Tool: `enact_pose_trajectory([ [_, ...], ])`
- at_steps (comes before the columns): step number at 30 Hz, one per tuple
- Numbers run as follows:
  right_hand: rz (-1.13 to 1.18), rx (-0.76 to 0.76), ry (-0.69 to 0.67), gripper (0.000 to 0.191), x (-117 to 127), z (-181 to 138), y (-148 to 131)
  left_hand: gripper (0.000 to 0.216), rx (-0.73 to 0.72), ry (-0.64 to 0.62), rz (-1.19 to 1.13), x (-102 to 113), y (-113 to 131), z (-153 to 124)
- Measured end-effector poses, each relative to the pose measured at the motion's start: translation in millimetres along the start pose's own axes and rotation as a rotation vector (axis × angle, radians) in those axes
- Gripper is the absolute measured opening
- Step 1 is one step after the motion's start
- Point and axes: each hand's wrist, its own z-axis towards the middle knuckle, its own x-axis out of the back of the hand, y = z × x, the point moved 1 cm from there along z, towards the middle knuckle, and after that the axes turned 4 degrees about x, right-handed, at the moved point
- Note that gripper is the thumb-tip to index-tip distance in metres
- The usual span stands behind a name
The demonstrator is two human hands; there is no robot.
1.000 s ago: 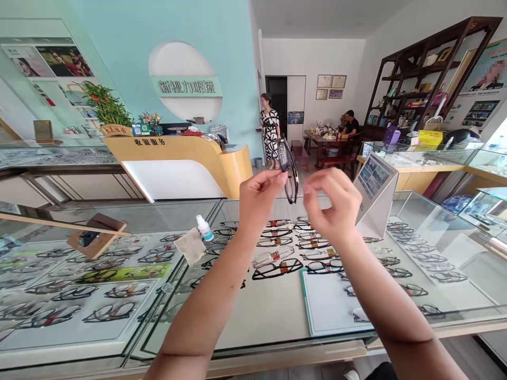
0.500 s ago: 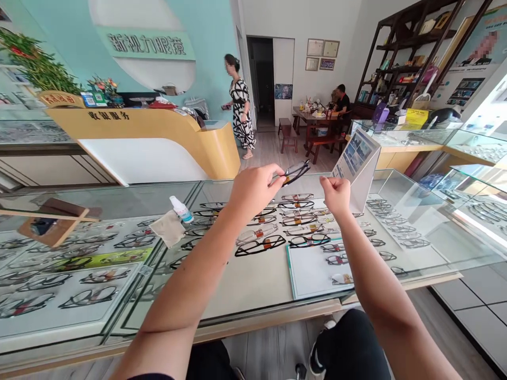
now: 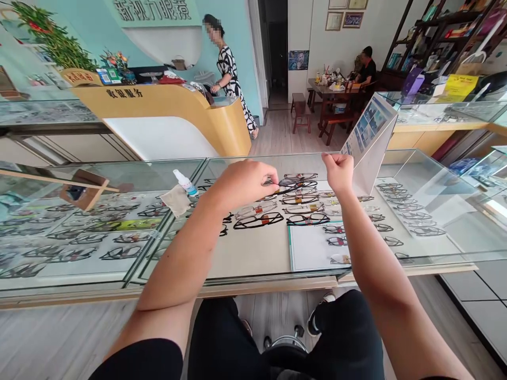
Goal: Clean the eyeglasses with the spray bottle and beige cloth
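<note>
- The left hand (image 3: 249, 182) is over the glass case (image 3: 273, 286), palm down, its thumb and forefinger pinching one end of the dark glasses (image 3: 296, 186).
- The dark glasses reach right from the fingertips, in line with the rows around them; whether they touch the surface below, I cannot tell.
- The right hand (image 3: 339, 171) is raised to the right of the dark glasses and apart from them, its fingers curled in and pressed together; whether something small is inside, I cannot tell.
- Nearer the wearer than the left hand lie a clear pair (image 3: 256, 209) and a thick black pair (image 3: 258, 220).
- Another black pair (image 3: 308, 218) sits to the right, near the top edge of a white panel (image 3: 309, 248).
- A white-capped bottle (image 3: 185, 182) stands at left, just beside a pale cloth (image 3: 175, 200).
- A slanted card (image 3: 370, 137) stands just beyond the right hand.
- Farther back, a person in patterned clothes (image 3: 228, 66) is at a wooden counter (image 3: 232, 126), and another person (image 3: 368, 71) sits by a dark table (image 3: 328, 91).
</note>
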Motion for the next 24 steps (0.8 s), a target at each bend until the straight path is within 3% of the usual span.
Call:
enact_pose_trajectory([
  [8, 0.022, -0.008, -0.067, 0.069, -5, -1, -1, 0.015, 0.045, -0.184, -0.250, -29, -59, -18],
  [14, 0.018, -0.034, -0.242, 0.065, 3, 1, -1, 0.014, 0.037, -0.277, -0.277, -34, -66, -20],
  [18, 0.083, -0.169, -0.452, 0.047, 12, 4, -2, 0.017, 0.049, -0.191, -0.280, -36, -68, -16],
  [24, 0.085, -0.185, -0.442, 0.050, 16, 4, 1, 0.022, 0.050, -0.106, -0.312, -38, -76, -11],
])
